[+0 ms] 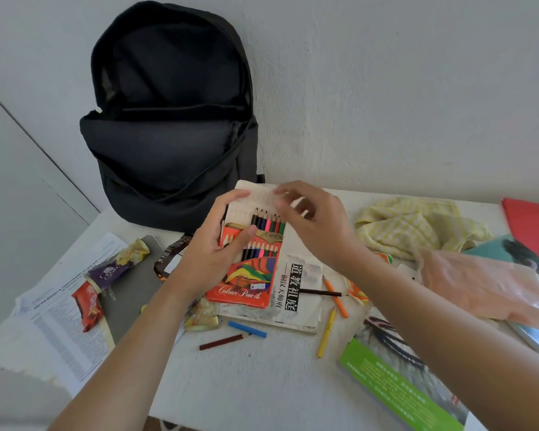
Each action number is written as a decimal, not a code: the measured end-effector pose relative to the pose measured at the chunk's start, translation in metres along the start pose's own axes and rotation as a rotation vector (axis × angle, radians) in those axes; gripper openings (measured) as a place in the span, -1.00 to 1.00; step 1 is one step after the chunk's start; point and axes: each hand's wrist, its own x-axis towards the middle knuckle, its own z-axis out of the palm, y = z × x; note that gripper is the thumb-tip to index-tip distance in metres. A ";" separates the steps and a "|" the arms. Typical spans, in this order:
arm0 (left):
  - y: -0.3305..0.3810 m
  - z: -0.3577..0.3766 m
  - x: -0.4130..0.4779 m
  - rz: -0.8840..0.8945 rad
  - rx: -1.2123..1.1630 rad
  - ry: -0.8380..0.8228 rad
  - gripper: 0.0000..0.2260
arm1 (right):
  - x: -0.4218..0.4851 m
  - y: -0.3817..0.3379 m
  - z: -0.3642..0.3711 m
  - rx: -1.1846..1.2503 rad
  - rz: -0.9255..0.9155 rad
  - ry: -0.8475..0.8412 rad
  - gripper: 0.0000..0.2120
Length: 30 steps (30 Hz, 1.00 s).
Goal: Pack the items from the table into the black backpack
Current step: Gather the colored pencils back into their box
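Observation:
The black backpack [168, 119] stands open against the wall at the table's back left. Just in front of it my left hand [212, 244] grips an orange colour pencil box [246, 275], with the thumb lying across its front. Several pencils show through the box's open top. My right hand [311, 222] hovers at the box's upper end, fingers curled and blurred near its white inner tray [246, 200]; whether it holds anything is unclear. Under the box lies a white booklet with black Chinese characters [299, 293].
Loose pencils [335, 295] lie around the booklet. Snack packets [89, 303] rest on printed papers [59, 331] and a grey notebook [131, 293] at left. A yellow checked cloth [417, 225], pink plastic bag [479, 284], red folder [535, 225] and green-edged book [395, 387] fill the right side.

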 end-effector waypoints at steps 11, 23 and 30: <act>-0.004 -0.001 -0.003 -0.013 -0.003 0.003 -0.68 | -0.033 0.055 0.000 -0.759 0.211 -0.692 -0.84; -0.004 -0.005 -0.002 -0.043 0.029 -0.015 -0.75 | -0.020 0.006 -0.005 0.048 0.141 -0.155 -0.91; -0.001 -0.006 0.000 0.013 0.140 -0.054 -0.55 | -0.001 -0.015 0.005 -0.097 0.017 -0.196 -0.78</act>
